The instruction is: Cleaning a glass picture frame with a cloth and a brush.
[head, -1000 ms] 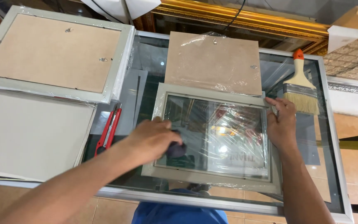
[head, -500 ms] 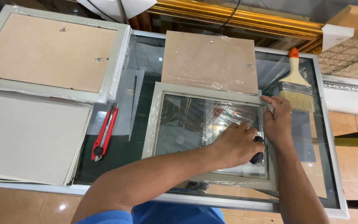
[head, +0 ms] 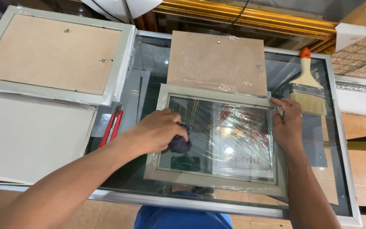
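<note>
**Cloth pressed to framed glass on a crowded glass-topped table**

A glass-topped table (head: 339,169) with a pale metal rim fills the view, tiled floor showing beyond its right edge and a gilded moulding (head: 250,19) running along the far side. On it lies a grey picture frame (head: 217,180), face down, its glass pane under wrinkled plastic film. The left hand (head: 159,131) is closed around a dark cloth (head: 179,144), pressing it on the pane near the frame's left rail. The right hand (head: 286,125) lies flat along the frame's right rail, fingers curled over its far corner, gripping nothing else. A brown backing board (head: 217,63) lies just beyond the frame, touching its far edge. A paintbrush (head: 306,87) rests near the right hand. A red cutter (head: 111,127) lies between the frame and two larger frames (head: 51,55) stacked at the table's left end. Bare glass remains only in narrow strips around the frame.
</note>
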